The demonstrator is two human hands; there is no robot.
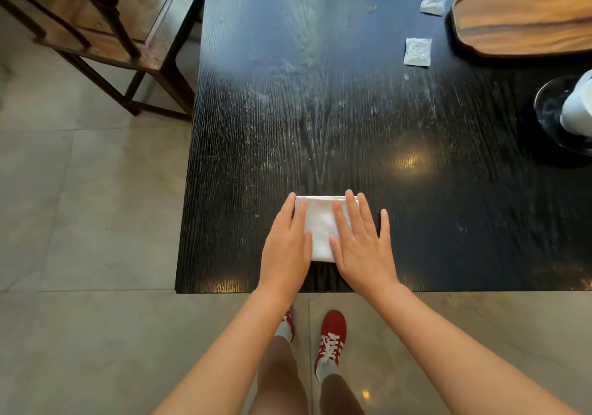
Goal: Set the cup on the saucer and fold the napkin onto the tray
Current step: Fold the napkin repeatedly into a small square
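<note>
Both hands flat on folded napkin near the table's front edge.

Black wooden table (352, 110) bears all items. Wooden tray (525, 17) sits at its far right, empty; white cup (579, 107) on dark saucer (551, 113) at right edge. Left hand (285, 251) and right hand (362, 248), fingers extended, press the white napkin (320, 225). Two sachets (417, 51) lie beside the tray, print illegible.

Napkin (320, 227) sides hidden under both hands, tray (525, 17), cup (579, 107) and saucer (551, 110) — cut off at right edge
</note>
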